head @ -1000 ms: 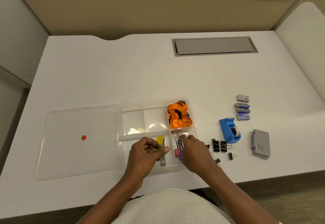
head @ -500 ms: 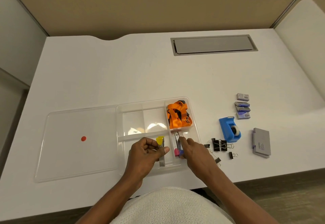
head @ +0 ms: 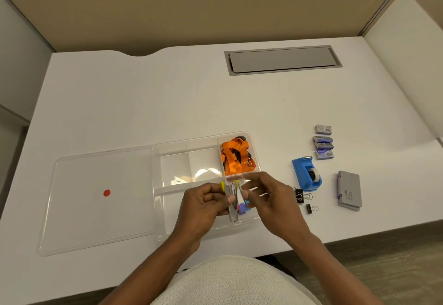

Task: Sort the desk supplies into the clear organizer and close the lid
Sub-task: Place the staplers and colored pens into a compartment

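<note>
**A:** Where is the clear organizer [head: 187, 145]?

**B:** It sits open on the white worktop [head: 143, 101]. Its lid [head: 96, 208] lies flat, right against the organizer's left side.

**A:** What is inside?

**B:** The orange straps [head: 233, 161] fill the organizer's back right box. Some small coloured bits [head: 242, 208] lie in its front right box.

**A:** And the hands?

**B:** Both are over the organizer's front. The left hand [head: 203, 206] has its grip closed round a silver and yellow tool [head: 233, 213]. The right hand [head: 271, 199] is just beside that tool with its fingers half bent. I cannot tell if its grip holds anything.

**A:** What is outside?

**B:** All of it is to the organizer's right. The black clips [head: 299, 195] are nearest, then the blue tape holder [head: 303, 176]. The little boxes [head: 323, 145] and the grey case [head: 349, 192] are farther off.
</note>
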A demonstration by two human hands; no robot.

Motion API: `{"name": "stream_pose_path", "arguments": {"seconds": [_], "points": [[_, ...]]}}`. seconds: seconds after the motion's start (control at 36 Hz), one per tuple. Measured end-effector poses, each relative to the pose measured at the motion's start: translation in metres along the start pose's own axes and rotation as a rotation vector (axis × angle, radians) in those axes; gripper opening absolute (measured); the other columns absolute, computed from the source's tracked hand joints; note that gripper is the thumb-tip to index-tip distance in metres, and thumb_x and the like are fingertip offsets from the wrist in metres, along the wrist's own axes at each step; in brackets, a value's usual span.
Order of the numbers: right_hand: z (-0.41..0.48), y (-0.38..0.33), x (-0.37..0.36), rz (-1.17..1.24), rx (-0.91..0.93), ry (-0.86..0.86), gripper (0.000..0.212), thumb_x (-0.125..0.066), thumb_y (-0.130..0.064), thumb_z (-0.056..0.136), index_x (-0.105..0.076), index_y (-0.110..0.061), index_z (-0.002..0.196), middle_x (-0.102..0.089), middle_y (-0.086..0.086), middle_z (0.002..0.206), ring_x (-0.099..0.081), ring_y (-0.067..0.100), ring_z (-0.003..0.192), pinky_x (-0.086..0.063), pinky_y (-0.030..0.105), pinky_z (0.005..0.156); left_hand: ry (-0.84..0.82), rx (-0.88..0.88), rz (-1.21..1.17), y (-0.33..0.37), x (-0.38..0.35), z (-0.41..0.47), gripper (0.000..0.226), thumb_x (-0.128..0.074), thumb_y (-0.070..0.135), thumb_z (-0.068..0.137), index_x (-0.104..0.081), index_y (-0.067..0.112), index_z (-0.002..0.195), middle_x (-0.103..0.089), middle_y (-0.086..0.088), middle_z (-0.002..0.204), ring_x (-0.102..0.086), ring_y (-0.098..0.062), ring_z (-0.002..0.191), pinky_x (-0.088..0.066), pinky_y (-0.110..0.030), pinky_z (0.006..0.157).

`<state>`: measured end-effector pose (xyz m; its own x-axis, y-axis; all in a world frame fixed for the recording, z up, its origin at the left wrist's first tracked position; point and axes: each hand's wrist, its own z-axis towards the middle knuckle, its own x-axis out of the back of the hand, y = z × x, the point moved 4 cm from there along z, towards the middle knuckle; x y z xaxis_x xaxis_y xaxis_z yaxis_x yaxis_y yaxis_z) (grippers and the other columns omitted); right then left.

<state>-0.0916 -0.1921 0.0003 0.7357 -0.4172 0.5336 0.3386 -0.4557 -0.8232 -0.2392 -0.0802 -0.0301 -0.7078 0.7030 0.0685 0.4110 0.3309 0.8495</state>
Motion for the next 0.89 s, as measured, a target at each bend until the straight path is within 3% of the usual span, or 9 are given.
{"name": "stream_pose_path", "arguments": {"seconds": [0.14,0.22,0.31,0.42,0.53,0.67,0.75,0.89], "points": [[0.0,0.004,0.004,0.057,0.035,-0.078,0.041,-0.077,-0.024,0.089,-0.063,-0.033,0.127,-0.073,-0.016,0.106,-0.071,0.009,0.093,-0.061,0.025,0.076,-0.062,-0.21,0.281,0.011,-0.013,-0.003,0.023,-0.076,0.04,0.089,-0.08,0.036,0.112,-0.08,0.019,0.096,-0.072,-0.004,0.092,-0.057,-0.021,0.081],[0.0,0.012,0.007,0.148,0.003,-0.131,0.034,-0.079,-0.021,0.087,-0.071,-0.032,0.119,-0.076,-0.01,0.101,-0.074,0.018,0.087,-0.064,0.037,0.078,-0.07,-0.213,0.274,0.012,-0.019,-0.006,0.023,-0.077,0.042,0.087,-0.079,0.032,0.108,-0.08,0.017,0.092,-0.072,-0.005,0.089,-0.06,-0.027,0.081],[-0.004,0.019,0.012,0.277,-0.068,-0.132,0.031,-0.081,-0.013,0.084,-0.075,-0.023,0.113,-0.076,0.001,0.09,-0.074,0.025,0.085,-0.064,0.044,0.076,-0.083,-0.142,0.26,0.01,-0.02,-0.006,0.038,-0.082,0.043,0.082,-0.066,0.029,0.114,-0.079,0.014,0.087,-0.073,-0.001,0.084,-0.057,-0.022,0.078],[-0.014,0.028,0.016,0.416,-0.155,-0.086,0.025,-0.08,-0.005,0.084,-0.075,-0.015,0.106,-0.075,0.012,0.088,-0.074,0.029,0.083,-0.064,0.049,0.075,-0.16,-0.119,0.295,0.005,-0.019,-0.005,0.033,-0.09,0.027,0.076,-0.073,0.032,0.103,-0.077,0.012,0.095,-0.071,-0.005,0.093,-0.061,-0.028,0.083],[-0.025,0.038,0.023,0.531,-0.253,-0.002,0.023,-0.083,-0.009,0.08,-0.073,-0.01,0.102,-0.075,0.014,0.093,-0.073,0.037,0.09,-0.063,0.051,0.077,-0.112,-0.15,0.319,0.003,-0.015,-0.004,0.037,-0.092,0.011,0.072,-0.075,0.03,0.098,-0.077,0.012,0.096,-0.071,-0.006,0.095,-0.063,-0.025,0.082],[-0.03,0.04,0.025,0.163,-0.195,-0.005,0.023,-0.09,-0.021,0.072,-0.072,-0.02,0.087,-0.076,-0.004,0.084,-0.072,0.018,0.081,-0.064,0.037,0.074,-0.032,-0.195,0.322,0.005,-0.014,0.0,0.034,-0.092,0.009,0.071,-0.075,0.026,0.095,-0.078,0.012,0.092,-0.073,-0.004,0.092,-0.062,-0.023,0.082],[-0.029,0.034,0.028,0.017,-0.111,0.082,0.023,-0.09,-0.029,0.071,-0.069,-0.024,0.08,-0.072,-0.01,0.075,-0.07,0.012,0.074,-0.062,0.028,0.067,0.018,-0.256,0.368,0.003,-0.016,0.003,0.031,-0.091,0.012,0.074,-0.074,0.026,0.096,-0.078,0.014,0.093,-0.073,-0.004,0.091,-0.063,-0.023,0.083],[-0.021,0.034,0.029,-0.277,-0.01,0.295,0.028,-0.085,-0.035,0.078,-0.059,-0.024,0.079,-0.061,-0.01,0.063,-0.06,0.014,0.056,-0.057,0.03,0.055,0.257,-0.555,0.715,0.0,-0.013,0.01,0.037,-0.081,0.033,0.084,-0.07,0.022,0.118,-0.072,0.0,0.122,-0.068,-0.017,0.11,-0.057,-0.035,0.097]]}}
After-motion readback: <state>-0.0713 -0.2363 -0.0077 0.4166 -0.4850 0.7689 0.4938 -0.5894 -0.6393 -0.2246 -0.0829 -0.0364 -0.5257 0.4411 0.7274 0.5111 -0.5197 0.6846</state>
